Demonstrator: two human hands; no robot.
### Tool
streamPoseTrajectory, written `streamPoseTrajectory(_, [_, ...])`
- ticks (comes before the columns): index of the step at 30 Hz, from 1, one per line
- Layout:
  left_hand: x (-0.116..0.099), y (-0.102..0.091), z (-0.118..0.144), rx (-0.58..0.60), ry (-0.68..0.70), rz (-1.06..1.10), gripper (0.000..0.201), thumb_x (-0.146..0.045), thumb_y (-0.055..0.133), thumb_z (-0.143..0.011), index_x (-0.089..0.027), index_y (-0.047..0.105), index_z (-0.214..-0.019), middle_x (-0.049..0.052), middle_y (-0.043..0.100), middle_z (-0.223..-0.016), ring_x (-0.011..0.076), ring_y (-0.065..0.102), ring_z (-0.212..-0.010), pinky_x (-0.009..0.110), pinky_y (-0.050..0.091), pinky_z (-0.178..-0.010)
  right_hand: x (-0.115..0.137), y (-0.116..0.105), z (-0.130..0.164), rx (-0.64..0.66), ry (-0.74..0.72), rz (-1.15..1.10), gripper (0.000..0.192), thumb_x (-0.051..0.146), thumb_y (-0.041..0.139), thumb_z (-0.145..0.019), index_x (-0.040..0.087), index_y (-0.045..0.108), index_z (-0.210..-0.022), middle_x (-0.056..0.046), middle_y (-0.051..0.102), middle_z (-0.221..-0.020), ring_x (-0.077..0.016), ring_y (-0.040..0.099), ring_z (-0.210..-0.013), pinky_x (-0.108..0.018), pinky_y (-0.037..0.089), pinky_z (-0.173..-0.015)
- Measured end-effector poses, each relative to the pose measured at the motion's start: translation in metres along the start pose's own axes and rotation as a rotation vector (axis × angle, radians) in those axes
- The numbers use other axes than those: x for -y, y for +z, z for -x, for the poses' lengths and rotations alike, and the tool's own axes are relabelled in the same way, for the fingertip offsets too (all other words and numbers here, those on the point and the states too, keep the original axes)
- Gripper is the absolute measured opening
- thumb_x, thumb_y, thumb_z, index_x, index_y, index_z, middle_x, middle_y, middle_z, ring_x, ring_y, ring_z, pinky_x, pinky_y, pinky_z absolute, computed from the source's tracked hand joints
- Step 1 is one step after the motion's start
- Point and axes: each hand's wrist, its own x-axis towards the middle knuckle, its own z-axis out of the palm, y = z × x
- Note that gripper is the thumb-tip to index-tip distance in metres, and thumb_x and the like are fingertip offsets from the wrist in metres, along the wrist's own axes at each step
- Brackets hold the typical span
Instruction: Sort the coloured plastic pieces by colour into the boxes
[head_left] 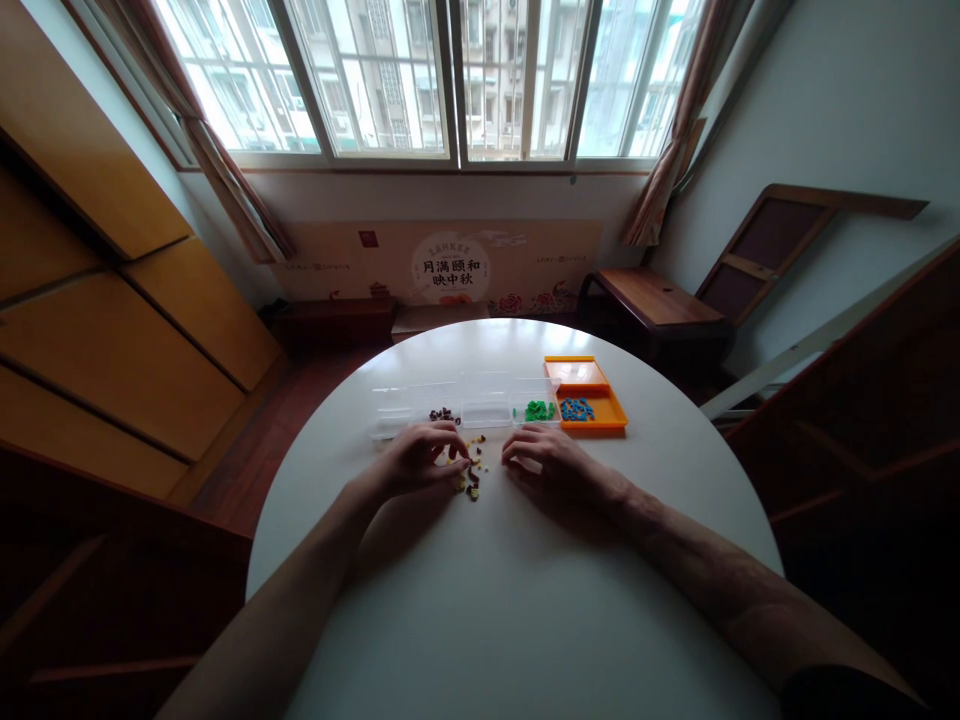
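Note:
Over a small scatter of yellow and brown pieces (473,492) on the white table, my left hand (424,455) brings its thumb and forefinger together. Anything between those tips is too small to make out. Across the scatter, my right hand (551,460) rests with curled fingers, thumb and forefinger close together; I cannot see what they hold, if anything. Behind the hands lies a clear compartment box (486,411), with dark brown pieces (442,414) and green pieces (538,411) in separate compartments. Blue pieces (577,409) lie in the orange box (616,415) at its right.
The round white table (495,620) reaches toward a window wall with a printed banner (450,265). A wooden chair (660,295) stands beyond it on the right. Wooden cabinets (112,330) line the left side.

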Motion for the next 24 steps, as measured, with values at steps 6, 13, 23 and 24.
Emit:
streamPoseTrajectory(6, [0.009,0.005,0.002,-0.011,-0.004,-0.007,0.013,-0.03,0.077,-0.095,-0.024,0.085,-0.102,0.006,0.072,-0.094,0.0137,0.062,-0.074,0.023,0.05,-0.064,-0.001,-0.001,0.0,0.008,0.005,-0.002,0.009,0.021,0.065,-0.107,0.026,0.073,-0.107,-0.005,0.08,-0.111,-0.0217,0.072,-0.102,-0.039,0.06,-0.097])
streamPoseTrajectory(13, [0.01,0.005,0.001,0.002,0.0,-0.031,0.012,-0.031,0.075,-0.097,-0.023,0.085,-0.096,0.007,0.074,-0.094,0.0139,0.065,-0.075,0.023,0.051,-0.065,-0.001,0.0,0.0,0.002,0.006,-0.021,0.01,0.02,0.065,-0.107,0.025,0.073,-0.106,-0.006,0.08,-0.11,-0.0215,0.072,-0.102,-0.038,0.06,-0.095])
streamPoseTrajectory(23, [0.011,-0.006,-0.004,-0.337,-0.075,-0.106,0.02,-0.038,0.073,-0.103,-0.021,0.083,-0.098,0.005,0.073,-0.095,0.0116,0.059,-0.068,0.025,0.051,-0.066,0.004,-0.003,-0.001,0.0,0.01,-0.023,0.009,0.02,0.065,-0.107,0.025,0.072,-0.106,-0.006,0.08,-0.111,-0.0213,0.072,-0.102,-0.038,0.059,-0.097])
streamPoseTrajectory(24, [0.012,-0.007,-0.004,-0.385,-0.095,-0.11,0.02,-0.039,0.073,-0.103,-0.021,0.082,-0.098,0.005,0.073,-0.096,0.0115,0.058,-0.068,0.025,0.051,-0.066,0.003,-0.003,-0.001,0.0,0.009,-0.024,0.009,0.02,0.065,-0.106,0.025,0.072,-0.105,-0.006,0.08,-0.11,-0.0213,0.072,-0.102,-0.038,0.059,-0.096])
